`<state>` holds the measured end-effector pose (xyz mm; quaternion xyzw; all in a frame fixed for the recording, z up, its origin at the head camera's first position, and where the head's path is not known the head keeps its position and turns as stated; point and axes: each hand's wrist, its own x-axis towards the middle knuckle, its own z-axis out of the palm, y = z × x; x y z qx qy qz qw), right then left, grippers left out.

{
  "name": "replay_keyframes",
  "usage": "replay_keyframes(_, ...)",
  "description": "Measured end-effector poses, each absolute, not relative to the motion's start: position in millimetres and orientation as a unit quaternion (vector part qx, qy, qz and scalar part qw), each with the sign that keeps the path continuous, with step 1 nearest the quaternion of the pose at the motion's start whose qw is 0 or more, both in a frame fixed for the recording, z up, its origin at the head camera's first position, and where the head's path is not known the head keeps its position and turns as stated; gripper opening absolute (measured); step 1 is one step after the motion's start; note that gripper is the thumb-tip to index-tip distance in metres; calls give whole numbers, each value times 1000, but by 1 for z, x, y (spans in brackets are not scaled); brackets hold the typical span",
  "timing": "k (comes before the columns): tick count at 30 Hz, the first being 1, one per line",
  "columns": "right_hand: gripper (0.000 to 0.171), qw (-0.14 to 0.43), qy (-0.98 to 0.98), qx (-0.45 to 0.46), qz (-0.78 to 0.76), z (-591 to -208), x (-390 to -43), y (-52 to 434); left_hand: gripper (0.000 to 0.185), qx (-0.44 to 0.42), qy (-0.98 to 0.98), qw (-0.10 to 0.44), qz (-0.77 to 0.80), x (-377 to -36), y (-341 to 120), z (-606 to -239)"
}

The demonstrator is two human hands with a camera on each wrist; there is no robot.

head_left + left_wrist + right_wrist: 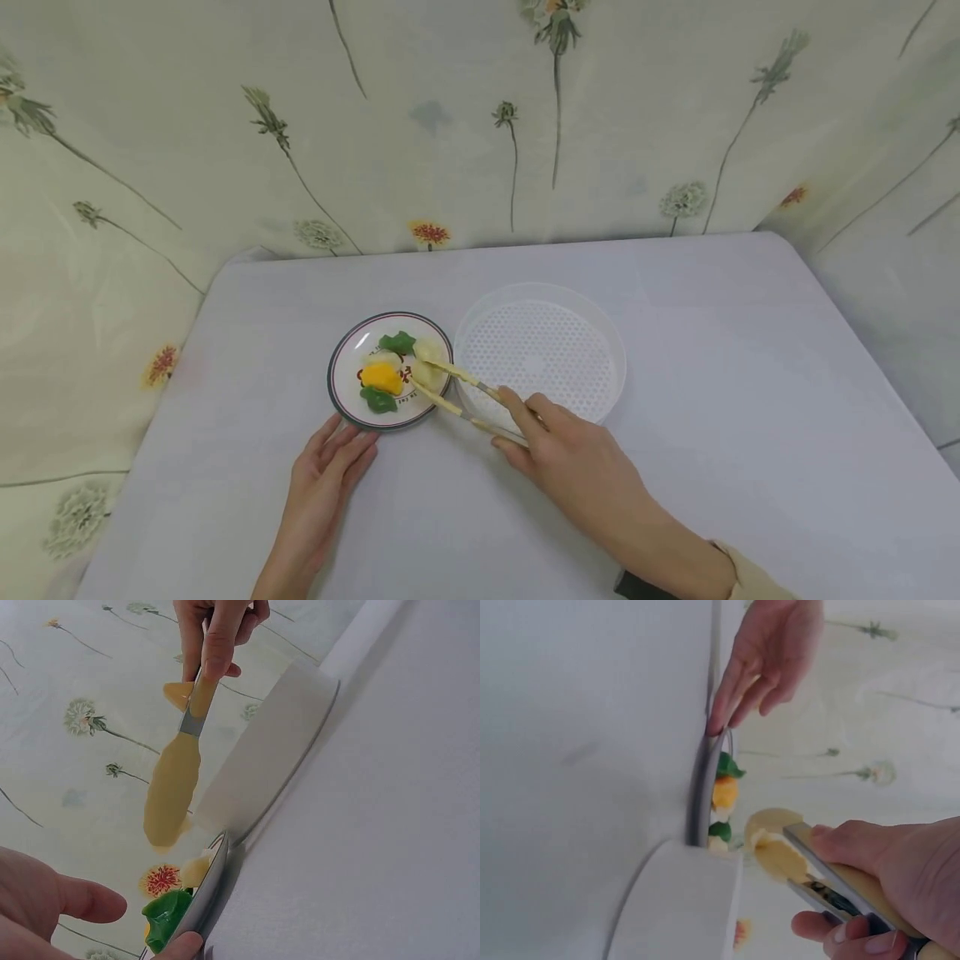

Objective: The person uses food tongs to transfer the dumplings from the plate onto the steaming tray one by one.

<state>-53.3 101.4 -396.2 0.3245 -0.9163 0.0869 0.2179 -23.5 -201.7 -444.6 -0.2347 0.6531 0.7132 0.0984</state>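
A small plate with a dark rim holds green, orange and pale dumplings. My right hand grips cream-coloured tongs whose tips reach over the plate's right side, around a pale dumpling. In the right wrist view the tongs sit close to the plate. My left hand lies flat on the table, its fingertips touching the plate's near rim. The left wrist view shows the tongs above the plate's rim.
A round translucent steamer tray with a perforated floor stands just right of the plate. Both sit on a pale tablecloth. Floral fabric hangs behind and at both sides.
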Motion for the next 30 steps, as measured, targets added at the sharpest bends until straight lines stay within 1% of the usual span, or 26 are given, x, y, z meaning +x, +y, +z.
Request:
replay_keyframes(5,60,236,-915,313,95,-391,-54,115,75,-237,654,100,712,-24,-202,-445)
replay_keyframes(7,57,243,-915,307,101,-389,-55,121,74,-239,654,100,711,-24,-202,-445)
replay_keyframes(10,49,254,-915,295,108,-389,-57,130,74,-239,654,97,711,-24,-202,-444)
replay_keyframes(12,53,259,-916,286,110,-391,-58,135,75,-238,653,96,713,-25,-201,-444)
replay_keyframes(14,61,257,-919,279,108,-394,-58,138,76,-238,652,96,713,-25,-201,-445)
replay_keyframes(15,62,254,-920,277,107,-396,-58,140,76,-238,652,96,713,-26,-200,-445)
replay_keyframes(18,51,238,-926,275,102,-401,-57,142,77,-240,653,97,712,-25,-200,-445)
replay_keyframes(19,50,234,-927,275,99,-403,-57,143,77,-242,652,97,712,-25,-200,-446)
replay_keyframes(22,56,228,-930,273,96,-406,-56,143,77,-245,652,98,711,-24,-201,-446)
replay_keyframes(26,53,236,-928,270,105,-406,-56,143,77,-245,653,99,710,-24,-201,-445)
replay_keyframes(30,55,235,-926,269,119,-404,-57,141,76,-245,656,101,706,-23,-200,-444)
